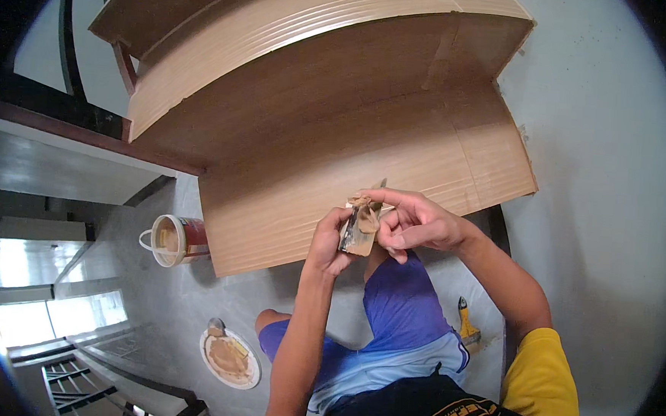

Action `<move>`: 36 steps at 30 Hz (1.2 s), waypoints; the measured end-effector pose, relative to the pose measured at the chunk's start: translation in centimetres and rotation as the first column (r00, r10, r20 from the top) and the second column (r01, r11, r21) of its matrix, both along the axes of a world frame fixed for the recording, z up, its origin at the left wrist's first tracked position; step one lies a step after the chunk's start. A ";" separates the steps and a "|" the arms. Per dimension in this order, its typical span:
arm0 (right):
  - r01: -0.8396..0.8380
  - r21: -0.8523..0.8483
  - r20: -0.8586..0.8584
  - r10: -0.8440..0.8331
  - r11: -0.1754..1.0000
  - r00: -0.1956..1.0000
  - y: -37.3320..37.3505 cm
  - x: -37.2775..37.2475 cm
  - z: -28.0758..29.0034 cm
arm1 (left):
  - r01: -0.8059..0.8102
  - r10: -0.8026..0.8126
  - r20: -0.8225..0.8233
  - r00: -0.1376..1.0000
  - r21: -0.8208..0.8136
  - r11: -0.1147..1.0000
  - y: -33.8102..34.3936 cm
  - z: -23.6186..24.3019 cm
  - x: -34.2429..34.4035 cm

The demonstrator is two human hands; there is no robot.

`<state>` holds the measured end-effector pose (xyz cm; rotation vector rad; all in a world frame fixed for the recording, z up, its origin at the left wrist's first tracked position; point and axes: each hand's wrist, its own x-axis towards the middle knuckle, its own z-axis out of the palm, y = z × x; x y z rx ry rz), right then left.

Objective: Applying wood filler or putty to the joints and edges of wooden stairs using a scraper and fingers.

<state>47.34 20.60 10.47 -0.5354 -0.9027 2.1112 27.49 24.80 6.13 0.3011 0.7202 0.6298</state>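
Note:
Close in front of my knees, my left hand [331, 242] is closed around a flat putty knife [359, 242] smeared with tan paste. A lump of the paste [367, 219] sits on its upper part. Over it reaches my right hand [420, 225], its index finger stretched out to touch the top of the lump. The right thumb stands apart and the other fingers are loosely bent, with nothing seen in them. A thin dark tip sticks up behind the index finger; what it belongs to is hidden.
Wood-brown stair steps [335, 170] rise ahead, beside a pale wall [596, 148] at right. To the left stand a white bucket [181, 241] and a paste-smeared plate [254, 363] on the grey floor. A yellow-handled brush [466, 323] lies by my right side. Dark railing [69, 100] runs at far left.

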 end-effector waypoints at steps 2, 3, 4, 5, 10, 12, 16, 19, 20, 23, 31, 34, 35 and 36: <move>-0.018 0.008 -0.029 0.018 1.000 0.999 -0.1 0.2 0.1 | 0.026 -0.026 -0.007 1.000 -0.021 0.999 -0.4 0.9 0.2; -0.022 0.008 -0.028 0.022 1.000 0.999 -0.1 0.3 0.2 | 0.022 -0.022 -0.006 1.000 -0.021 1.000 -0.6 1.1 0.2; -0.031 -0.001 -0.018 0.031 1.000 0.999 -0.2 0.4 0.4 | 0.015 -0.016 -0.040 0.999 -0.025 1.000 -0.7 1.2 0.2; -0.037 -0.012 -0.009 0.037 0.999 0.999 -0.2 0.5 0.5 | 0.010 -0.013 -0.075 0.997 -0.031 0.999 -0.8 1.2 0.2; -0.057 0.015 0.069 0.056 0.998 0.996 -0.4 1.3 1.5 | 0.011 -0.012 -0.013 1.000 -0.090 0.996 -0.9 0.4 -0.6; -0.059 0.033 0.106 0.055 0.998 0.993 -0.5 1.3 1.9 | 0.017 -0.014 0.026 1.000 -0.122 0.992 -1.0 0.2 -0.4; -0.048 0.105 0.172 0.029 0.993 0.985 -0.8 0.4 2.7 | -0.021 0.025 0.017 1.000 -0.210 0.977 -1.3 -0.6 -0.1; -0.033 0.246 0.348 -0.057 0.969 0.936 -1.0 -0.2 2.9 | 0.018 0.002 0.089 0.996 -0.217 0.976 -1.5 -1.0 -0.6; -0.033 0.347 0.474 -0.144 0.937 0.869 -1.3 -0.3 3.0 | 0.032 -0.013 0.094 0.996 -0.205 0.978 -1.6 -1.1 -0.4; -0.340 0.664 0.745 -0.552 0.666 0.374 -1.7 -0.7 2.2 | -0.144 0.109 -0.143 0.984 -0.266 0.953 -1.4 2.5 1.0; 0.015 0.659 0.547 -0.494 0.752 0.676 -3.6 -1.7 -0.6 | 0.013 0.061 0.400 0.915 -0.182 0.983 -0.4 -3.2 -3.0; 0.175 0.041 0.151 -0.179 0.984 0.972 -4.2 -2.5 -0.3 | -0.114 0.115 0.029 0.993 -0.033 0.993 -1.1 -1.6 -2.0; 0.165 -0.032 0.076 -0.163 0.986 0.984 -4.1 -2.4 0.1 | -0.190 0.200 -0.187 0.962 0.073 0.979 -1.2 -0.9 -1.6; 0.149 -0.104 0.000 -0.150 0.983 0.989 -4.1 -2.3 0.3 | -0.189 0.199 -0.188 0.962 0.073 0.979 -1.1 -0.3 -1.6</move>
